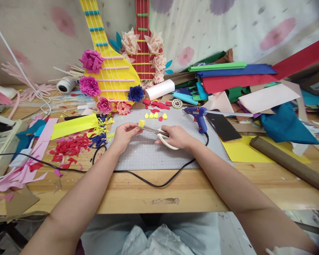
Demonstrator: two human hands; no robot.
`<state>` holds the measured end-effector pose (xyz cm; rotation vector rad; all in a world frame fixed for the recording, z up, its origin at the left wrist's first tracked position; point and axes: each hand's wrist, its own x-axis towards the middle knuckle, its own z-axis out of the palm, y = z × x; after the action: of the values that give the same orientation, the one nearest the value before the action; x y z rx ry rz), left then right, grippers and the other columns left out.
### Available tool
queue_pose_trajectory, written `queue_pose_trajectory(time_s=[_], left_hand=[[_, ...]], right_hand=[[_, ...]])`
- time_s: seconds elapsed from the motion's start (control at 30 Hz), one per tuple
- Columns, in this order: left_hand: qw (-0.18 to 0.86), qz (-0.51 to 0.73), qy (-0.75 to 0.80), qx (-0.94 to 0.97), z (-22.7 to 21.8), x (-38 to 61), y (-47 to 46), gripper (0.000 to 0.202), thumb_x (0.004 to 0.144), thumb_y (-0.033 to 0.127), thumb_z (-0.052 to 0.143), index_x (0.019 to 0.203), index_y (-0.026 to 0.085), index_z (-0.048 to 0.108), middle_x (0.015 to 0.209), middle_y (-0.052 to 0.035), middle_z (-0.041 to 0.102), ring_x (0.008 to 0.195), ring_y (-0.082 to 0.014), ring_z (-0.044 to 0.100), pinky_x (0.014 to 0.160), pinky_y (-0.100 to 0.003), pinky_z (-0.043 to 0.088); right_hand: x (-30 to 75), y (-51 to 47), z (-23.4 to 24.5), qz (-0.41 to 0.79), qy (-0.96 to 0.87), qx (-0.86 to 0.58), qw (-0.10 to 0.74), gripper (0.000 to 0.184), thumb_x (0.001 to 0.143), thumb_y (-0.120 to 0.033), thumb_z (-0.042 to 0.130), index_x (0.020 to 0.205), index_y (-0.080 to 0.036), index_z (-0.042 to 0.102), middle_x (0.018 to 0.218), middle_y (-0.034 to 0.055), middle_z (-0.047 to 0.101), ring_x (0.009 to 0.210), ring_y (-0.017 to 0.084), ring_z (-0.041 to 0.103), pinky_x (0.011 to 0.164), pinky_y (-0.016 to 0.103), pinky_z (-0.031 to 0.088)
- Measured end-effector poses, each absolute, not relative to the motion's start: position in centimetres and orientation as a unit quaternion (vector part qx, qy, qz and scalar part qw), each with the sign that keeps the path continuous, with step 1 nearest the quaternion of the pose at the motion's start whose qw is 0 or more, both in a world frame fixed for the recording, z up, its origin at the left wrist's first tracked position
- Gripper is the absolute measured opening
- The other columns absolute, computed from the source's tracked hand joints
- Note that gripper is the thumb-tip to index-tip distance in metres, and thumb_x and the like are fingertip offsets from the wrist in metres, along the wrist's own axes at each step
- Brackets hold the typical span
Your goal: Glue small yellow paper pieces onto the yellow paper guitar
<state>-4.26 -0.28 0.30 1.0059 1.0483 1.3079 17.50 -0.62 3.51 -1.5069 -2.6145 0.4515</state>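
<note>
My left hand (124,134) pinches a small yellow paper piece (141,123) over the grey cutting mat (146,156). White-handled scissors (159,134) are gripped in my right hand (177,137), and their blades reach toward the yellow piece. Several cut yellow petals (155,115) and red petals (159,105) lie at the mat's far edge.
A blue glue gun (199,118) stands on the mat's right, its black cord (149,180) looping along the front. A phone (223,127) lies beside it. Paper scraps (69,148) litter the left; stacked coloured sheets (236,78) fill the right. Yellow (114,71) and red (142,42) flower-trimmed guitars lean behind.
</note>
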Motion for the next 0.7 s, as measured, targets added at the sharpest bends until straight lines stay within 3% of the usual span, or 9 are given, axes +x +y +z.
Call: queue_pose_trajectory(time_s=[0.7], left_hand=[[0.579, 0.538, 0.445, 0.421, 0.92, -4.06, -0.64, 0.033, 0.047, 0.03, 0.081, 0.07, 0.013, 0.065, 0.072, -0.004, 0.07, 0.069, -0.0166, 0.066, 0.081, -0.037, 0.052]], right_hand=[[18.05, -0.32, 2.91, 0.18, -0.839, -0.504, 0.101, 0.046, 0.073, -0.067, 0.048, 0.072, -0.02, 0.053, 0.062, 0.0, 0.055, 0.057, 0.012, 0.045, 0.053, 0.024, 0.026]])
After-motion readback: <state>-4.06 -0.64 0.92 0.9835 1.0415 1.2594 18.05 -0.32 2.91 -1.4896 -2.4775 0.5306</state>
